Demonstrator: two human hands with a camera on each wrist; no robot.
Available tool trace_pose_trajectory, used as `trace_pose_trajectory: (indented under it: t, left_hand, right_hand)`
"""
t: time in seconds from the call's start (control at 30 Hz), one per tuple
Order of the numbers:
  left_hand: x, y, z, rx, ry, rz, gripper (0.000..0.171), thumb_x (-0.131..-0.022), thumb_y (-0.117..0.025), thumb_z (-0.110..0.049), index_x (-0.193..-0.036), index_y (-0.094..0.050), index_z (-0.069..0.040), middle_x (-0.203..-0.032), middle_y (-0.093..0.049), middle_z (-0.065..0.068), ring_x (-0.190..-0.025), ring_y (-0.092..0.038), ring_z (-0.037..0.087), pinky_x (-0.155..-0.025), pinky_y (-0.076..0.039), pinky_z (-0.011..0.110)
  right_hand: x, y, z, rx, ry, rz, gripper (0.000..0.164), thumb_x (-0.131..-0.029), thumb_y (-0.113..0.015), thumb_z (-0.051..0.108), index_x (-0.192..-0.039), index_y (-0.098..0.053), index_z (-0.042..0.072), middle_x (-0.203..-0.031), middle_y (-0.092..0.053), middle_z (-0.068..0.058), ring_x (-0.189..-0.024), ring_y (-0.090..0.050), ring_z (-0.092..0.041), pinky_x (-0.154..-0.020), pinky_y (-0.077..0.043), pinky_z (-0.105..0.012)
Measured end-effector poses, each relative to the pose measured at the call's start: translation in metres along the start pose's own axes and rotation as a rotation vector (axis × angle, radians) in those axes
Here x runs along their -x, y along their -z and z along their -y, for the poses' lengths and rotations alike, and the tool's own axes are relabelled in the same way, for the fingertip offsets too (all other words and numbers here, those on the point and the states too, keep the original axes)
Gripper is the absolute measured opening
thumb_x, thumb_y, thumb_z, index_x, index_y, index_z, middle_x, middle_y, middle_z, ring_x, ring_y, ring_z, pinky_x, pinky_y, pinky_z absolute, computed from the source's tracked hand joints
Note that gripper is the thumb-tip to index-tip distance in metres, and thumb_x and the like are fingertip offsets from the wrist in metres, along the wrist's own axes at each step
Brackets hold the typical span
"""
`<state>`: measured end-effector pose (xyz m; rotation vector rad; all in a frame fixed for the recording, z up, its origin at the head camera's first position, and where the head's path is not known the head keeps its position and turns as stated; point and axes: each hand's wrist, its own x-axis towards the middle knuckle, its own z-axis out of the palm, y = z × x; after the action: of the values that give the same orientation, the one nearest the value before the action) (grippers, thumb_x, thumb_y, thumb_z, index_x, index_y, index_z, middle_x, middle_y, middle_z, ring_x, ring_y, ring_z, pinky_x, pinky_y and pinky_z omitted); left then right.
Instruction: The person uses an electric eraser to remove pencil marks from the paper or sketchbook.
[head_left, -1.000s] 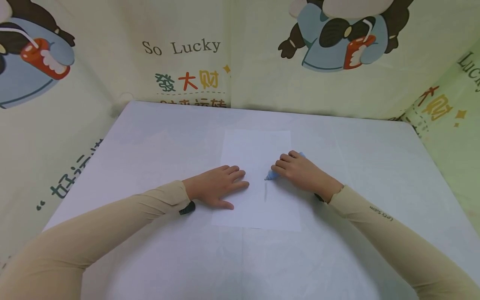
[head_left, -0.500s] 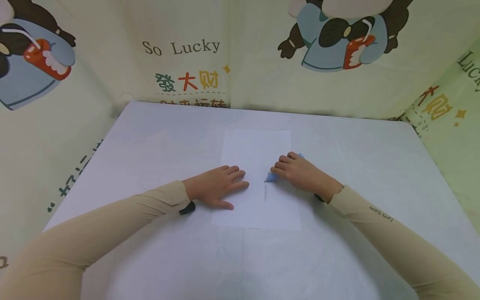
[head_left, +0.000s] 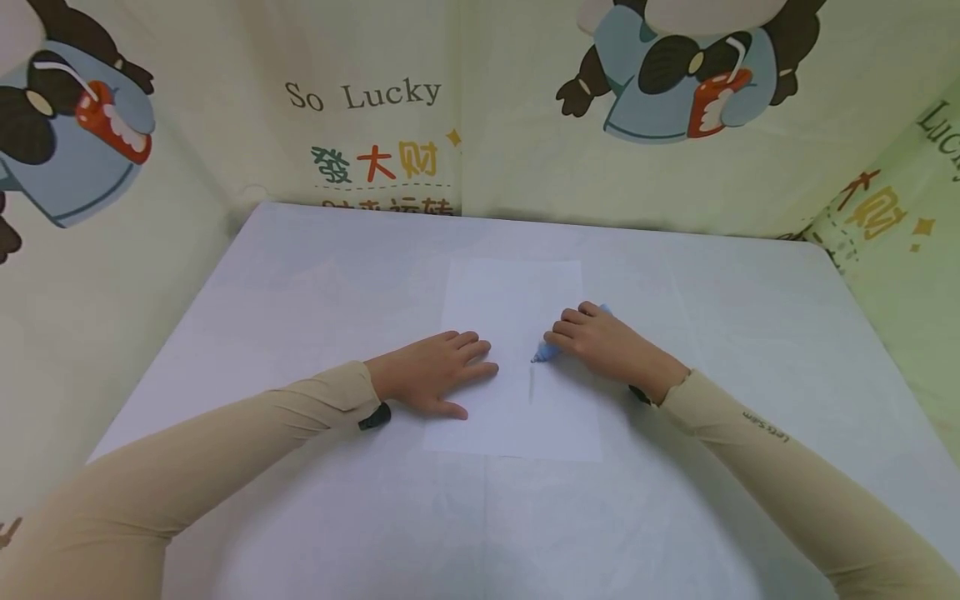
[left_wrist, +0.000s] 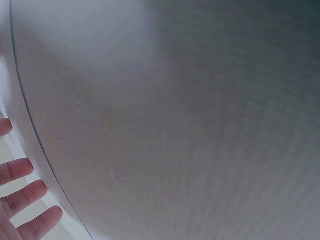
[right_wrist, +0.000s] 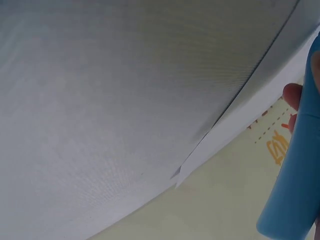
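Note:
A white sheet of paper [head_left: 510,292] lies on the table with a faint, short grey streak [head_left: 532,386] on it. My left hand [head_left: 435,375] rests palm down on the sheet's left side, fingers spread; its fingertips [left_wrist: 32,197] also show in the left wrist view. In my right hand [head_left: 600,342] I grip a thick blue pen-like tube [head_left: 547,350] with a narrow tip. That tip is at the streak's far end; whether it touches the paper I cannot tell. The tube's rounded blue body [right_wrist: 295,175] shows at the right wrist view's edge, partly covered by fingers.
A white cloth covers the table [head_left: 337,275]. Behind it and at both sides hangs a pale printed curtain [head_left: 510,167] with cartoon figures and lettering. Each wrist has a dark strap or device under the sleeve.
The right hand and the blue tube shift only slightly, the tip dipping toward me and then back. The left hand stays put. The curtain print at the left has moved to the right.

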<state>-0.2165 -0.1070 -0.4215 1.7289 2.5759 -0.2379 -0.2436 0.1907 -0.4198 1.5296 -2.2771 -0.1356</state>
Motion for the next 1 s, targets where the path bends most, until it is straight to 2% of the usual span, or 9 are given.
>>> trace_pose_trajectory:
  t: [0.4, 0.57, 1.0]
  left_hand:
    - [0.0006, 0.0004, 0.0015, 0.002, -0.004, -0.01, 0.068, -0.085, -0.049, -0.062, -0.135, -0.041, -0.016, -0.128, -0.046, 0.008, -0.115, -0.045, 0.025, -0.095, -0.042, 0.038]
    - [0.0011, 0.0, 0.002, 0.0, -0.009, -0.021, 0.068, -0.085, -0.05, -0.062, -0.134, -0.042, -0.016, -0.126, -0.047, 0.008, -0.113, -0.045, 0.024, -0.094, -0.042, 0.037]
    - [0.0008, -0.0003, 0.0048, 0.0, -0.013, -0.02, 0.068, -0.084, -0.05, -0.062, -0.133, -0.042, -0.016, -0.125, -0.046, 0.008, -0.112, -0.045, 0.024, -0.094, -0.042, 0.037]
  right_hand:
    - [-0.0016, 0.0014, -0.0009, 0.013, 0.011, -0.009, 0.024, -0.079, -0.066, -0.004, -0.099, -0.063, 0.008, -0.088, -0.065, -0.002, -0.084, -0.054, -0.019, -0.071, -0.036, -0.031]
    - [-0.0025, 0.0008, -0.0018, 0.045, 0.005, -0.03, 0.025, -0.076, -0.07, -0.002, -0.097, -0.062, 0.008, -0.086, -0.063, -0.001, -0.08, -0.052, -0.018, -0.07, -0.035, -0.031]
    - [-0.0051, 0.0016, -0.0032, 0.054, -0.014, -0.028, 0.026, -0.076, -0.072, -0.001, -0.098, -0.062, 0.007, -0.086, -0.064, -0.002, -0.081, -0.052, -0.018, -0.07, -0.037, -0.031]
